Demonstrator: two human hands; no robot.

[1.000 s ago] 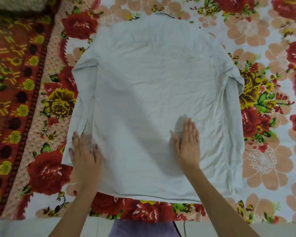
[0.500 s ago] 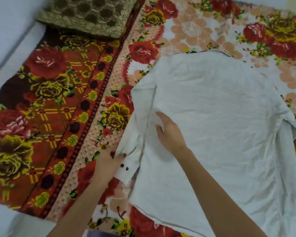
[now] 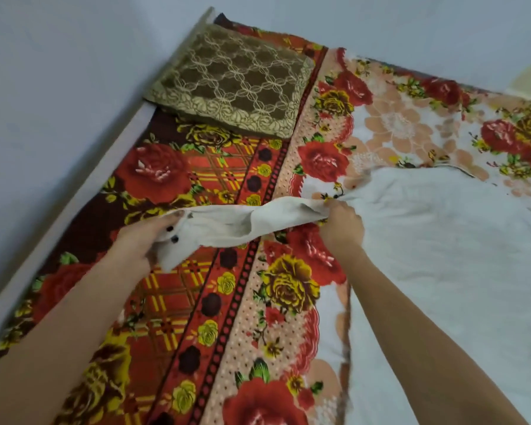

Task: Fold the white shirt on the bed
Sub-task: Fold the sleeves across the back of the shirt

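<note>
- Bedspread (image 3: 227, 302), floral, red and yellow roses, covering the bed.
- White shirt (image 3: 442, 256), body lying flat on the right part of the bedspread.
- Cushion (image 3: 233, 84), brown with gold lace pattern, at the far left corner, well apart from the shirt.
- Sleeve (image 3: 227, 223), drawn out leftward from the shirt body, held between both hands.
- Left hand (image 3: 141, 240), fingers curled round the cuff end.
- Right hand (image 3: 342, 223), fingertips pinching the sleeve near the shirt body.
- Buttons (image 3: 174, 239), two, dark, on the cuff beside the left hand.
</note>
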